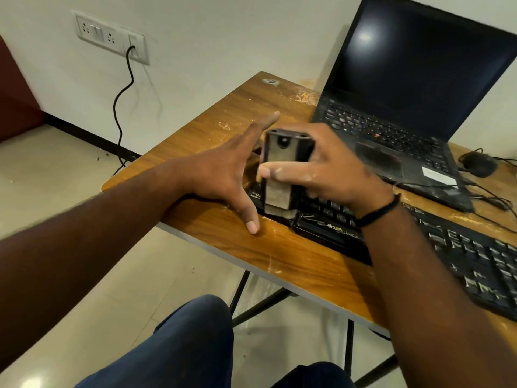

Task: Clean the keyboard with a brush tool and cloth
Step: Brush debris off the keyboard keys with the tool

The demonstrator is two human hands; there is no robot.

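Right hand (330, 169) grips the brush tool (282, 169), a dark block with a pale face, thumb across its front and the other fingers wrapped behind. Tool stands upright, its lower end down on the left end of the keyboard (461, 253). Whether bristles touch the keys: cannot tell, motion blur there.

Left hand (223, 169) spread wide, fingers straight, holding nothing. Its thumb tip rests on the wooden surface (293, 256) just in front of the keyboard's left corner; the fingers reach toward the far side of the tool, close beside it. Contact with the tool not clear.

Keyboard is black and lies diagonally across the surface, running from the middle toward the near right edge. A black band (377, 212) sits on the right wrist.

Behind the keyboard, an open laptop (391, 130) with a dark screen. A black mouse (479, 163) sits to its right, cables trailing beside it.

The surface shows pale scuffs and scratches. On the wall at left, a socket panel (112, 36) with a black cord (123, 102) hanging down to the floor. Person's knees in dark blue trousers (181, 345) at the bottom edge.
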